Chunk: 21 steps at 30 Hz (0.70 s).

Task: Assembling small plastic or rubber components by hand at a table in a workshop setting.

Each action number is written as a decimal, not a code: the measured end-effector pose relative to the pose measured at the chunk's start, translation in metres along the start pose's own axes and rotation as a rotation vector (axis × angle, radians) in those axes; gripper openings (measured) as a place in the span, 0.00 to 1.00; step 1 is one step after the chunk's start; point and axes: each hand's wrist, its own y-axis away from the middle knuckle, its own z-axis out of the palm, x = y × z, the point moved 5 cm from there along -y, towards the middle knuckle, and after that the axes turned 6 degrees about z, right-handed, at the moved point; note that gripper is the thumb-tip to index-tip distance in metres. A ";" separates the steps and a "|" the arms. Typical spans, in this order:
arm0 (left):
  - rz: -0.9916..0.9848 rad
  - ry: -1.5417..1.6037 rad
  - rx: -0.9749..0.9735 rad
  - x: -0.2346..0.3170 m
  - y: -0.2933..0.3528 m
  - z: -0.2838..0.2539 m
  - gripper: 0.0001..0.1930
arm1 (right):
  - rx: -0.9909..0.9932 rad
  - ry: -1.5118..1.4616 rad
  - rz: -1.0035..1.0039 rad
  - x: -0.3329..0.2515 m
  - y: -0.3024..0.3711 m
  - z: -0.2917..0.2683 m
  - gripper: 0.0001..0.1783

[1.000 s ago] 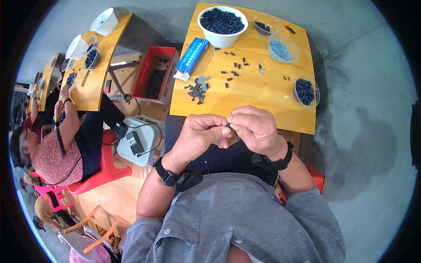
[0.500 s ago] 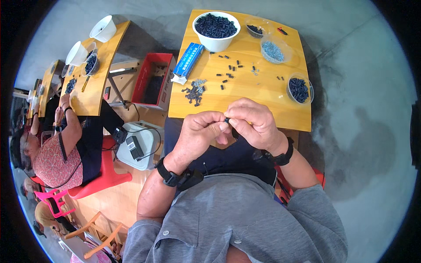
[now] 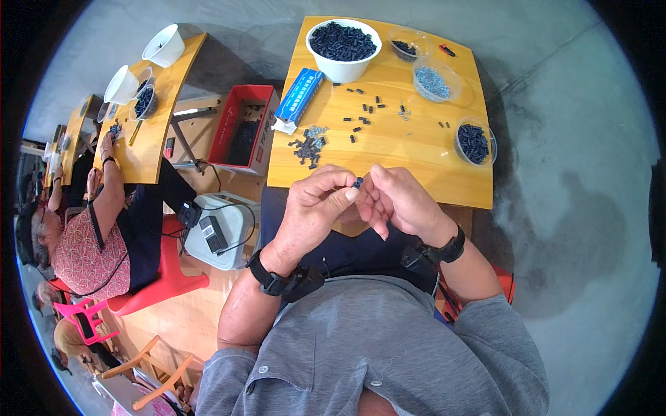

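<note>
Just past the table's near edge, my left hand (image 3: 316, 202) pinches a small black plastic piece (image 3: 358, 182) between thumb and fingertips. Close beside it is my right hand (image 3: 402, 204), its palm partly turned up and its fingers loosely curled and apart. Nothing shows in that right hand, though its inner side is partly hidden. Ahead on the wooden table (image 3: 437, 180) lie loose black pieces (image 3: 365, 120) and a mixed heap of dark and silvery small parts (image 3: 309, 147).
A white bucket (image 3: 345, 71) of black pieces stands far back beside a blue box (image 3: 300, 98). Clear tubs hold silvery parts (image 3: 431, 82), dark bits (image 3: 404, 48) and black pieces (image 3: 473, 144). To the left are a red carton (image 3: 243, 128), a stool (image 3: 220, 236) and a seated co-worker (image 3: 90, 253).
My right hand has let go of the small piece and turned its palm upward, fingers spreading. The left hand still pinches the piece. The co-worker's hand has moved forward.
</note>
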 end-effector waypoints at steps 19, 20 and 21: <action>-0.064 0.198 -0.161 -0.006 0.001 0.007 0.11 | -0.386 -0.304 0.278 0.021 -0.009 0.018 0.27; -0.066 0.199 -0.161 -0.007 0.000 0.007 0.11 | -0.384 -0.305 0.279 0.022 -0.009 0.018 0.27; -0.058 0.174 -0.174 -0.006 0.000 0.008 0.11 | -0.372 -0.322 0.306 0.024 -0.009 0.018 0.26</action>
